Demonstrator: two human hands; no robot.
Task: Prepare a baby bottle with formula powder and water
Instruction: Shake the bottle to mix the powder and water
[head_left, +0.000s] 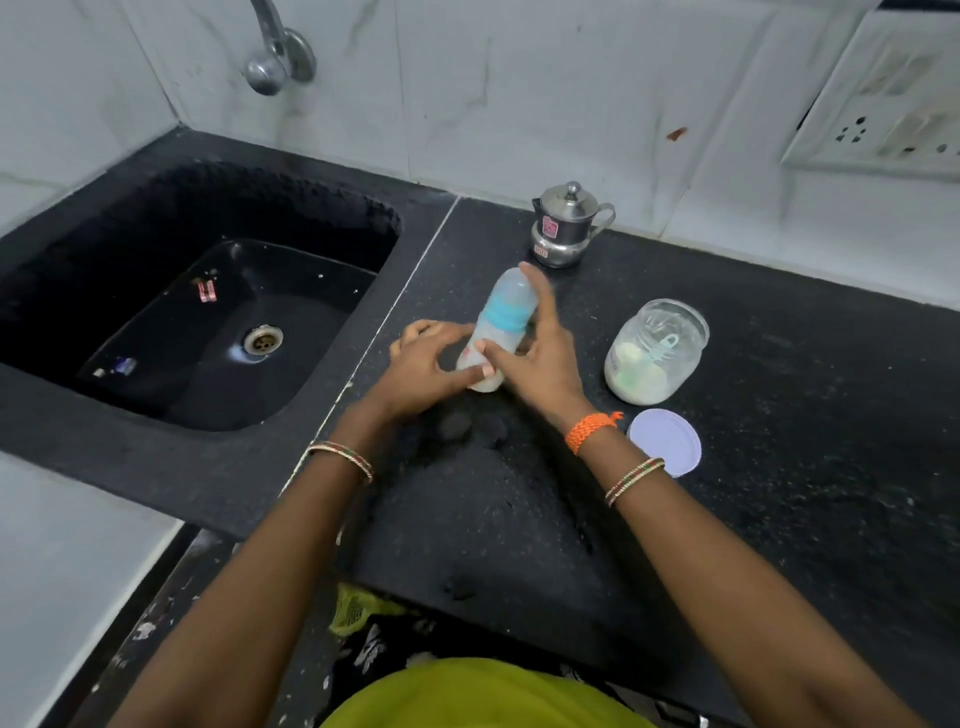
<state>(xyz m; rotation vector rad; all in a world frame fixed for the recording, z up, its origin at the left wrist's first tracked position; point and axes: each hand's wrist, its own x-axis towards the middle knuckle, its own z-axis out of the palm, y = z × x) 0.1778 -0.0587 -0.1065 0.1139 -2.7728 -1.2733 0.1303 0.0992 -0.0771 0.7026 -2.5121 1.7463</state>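
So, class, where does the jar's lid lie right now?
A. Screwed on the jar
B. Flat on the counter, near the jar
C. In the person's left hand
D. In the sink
B: the pale round lid lies flat on the counter, just in front of the open jar.

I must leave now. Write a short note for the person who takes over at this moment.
Left hand and right hand hold the baby bottle between them, tilted, blue ring and cap on.
The powder jar stands open on the counter right of it, scoop inside; its lid lies in front.
The steel pot stands behind.
Left: close the jar.
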